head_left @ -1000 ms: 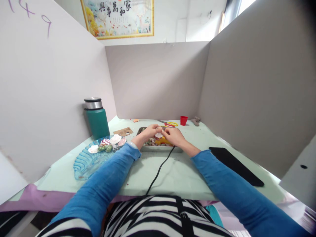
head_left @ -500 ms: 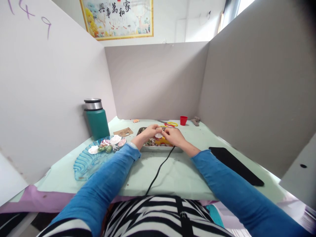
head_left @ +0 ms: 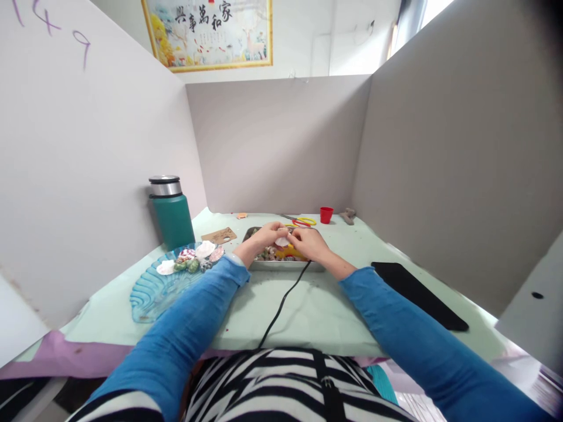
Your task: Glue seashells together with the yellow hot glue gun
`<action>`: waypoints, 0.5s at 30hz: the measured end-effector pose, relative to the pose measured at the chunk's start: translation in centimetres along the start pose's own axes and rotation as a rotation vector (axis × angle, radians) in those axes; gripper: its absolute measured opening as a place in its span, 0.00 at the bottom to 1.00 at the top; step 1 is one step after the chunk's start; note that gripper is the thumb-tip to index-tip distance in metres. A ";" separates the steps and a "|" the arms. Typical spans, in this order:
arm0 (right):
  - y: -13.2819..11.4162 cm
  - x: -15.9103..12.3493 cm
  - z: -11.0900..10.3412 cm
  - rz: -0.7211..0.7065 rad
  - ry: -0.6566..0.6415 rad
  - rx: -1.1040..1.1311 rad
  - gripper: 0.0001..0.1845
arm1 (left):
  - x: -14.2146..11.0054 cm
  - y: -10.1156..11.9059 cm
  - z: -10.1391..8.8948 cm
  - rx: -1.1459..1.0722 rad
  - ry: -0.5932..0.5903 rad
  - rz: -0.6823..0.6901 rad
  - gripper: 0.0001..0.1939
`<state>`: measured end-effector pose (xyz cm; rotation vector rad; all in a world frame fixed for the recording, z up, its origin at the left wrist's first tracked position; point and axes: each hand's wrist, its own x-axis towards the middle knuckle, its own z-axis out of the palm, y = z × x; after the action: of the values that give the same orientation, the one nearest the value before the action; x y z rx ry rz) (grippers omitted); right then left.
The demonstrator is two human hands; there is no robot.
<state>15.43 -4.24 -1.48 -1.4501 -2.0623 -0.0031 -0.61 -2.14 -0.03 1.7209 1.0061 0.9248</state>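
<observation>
Both hands meet over the metal tray (head_left: 272, 266), with a white shell (head_left: 282, 241) between them, raised above the tray's contents. The left hand (head_left: 269, 234) pinches the shell from its left side, fingertips near the upper edge. The right hand (head_left: 310, 241) has its fingertips drawn in at the shell's other side; whether they grip the shell, only touch it, or hold something small against it is too fine to tell.

To work the shell well, one hand is best left as a steady clamp while the other does the fine work. A light pinch at the rim suits it, since a thin shell like this probably chips under a hard squeeze. Working low over the tray makes sense: a slip then drops the piece among the small shells (head_left: 266, 253) lying there instead of onto the counter (head_left: 352, 316).

The yellow tool (head_left: 290, 251) lies in the tray just beneath the right hand, and a black cord (head_left: 282, 302) runs from the tray toward the person's lap, so wrists are better held high enough not to snag either. The left sleeve (head_left: 193, 316) passes close by the blue dish (head_left: 153, 293) and its shells; a tucked elbow lowers the chance of brushing them.
</observation>
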 end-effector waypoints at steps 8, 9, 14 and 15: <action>0.1 0.1 0.1 0.001 -0.008 -0.003 0.19 | 0.1 -0.2 0.0 -0.004 0.005 -0.014 0.08; 0.2 0.1 0.2 0.002 -0.010 -0.003 0.19 | 0.2 -0.3 0.0 -0.003 0.008 -0.015 0.08; 0.3 0.2 0.3 -0.001 0.007 0.010 0.18 | 0.3 -0.3 0.1 -0.006 0.019 -0.006 0.06; 0.4 0.2 0.3 0.000 0.012 0.013 0.18 | 0.3 -0.4 0.1 -0.009 0.017 0.002 0.06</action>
<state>15.56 -3.80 -1.76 -1.4386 -2.0491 0.0008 -0.53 -1.80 -0.34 1.7097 1.0102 0.9455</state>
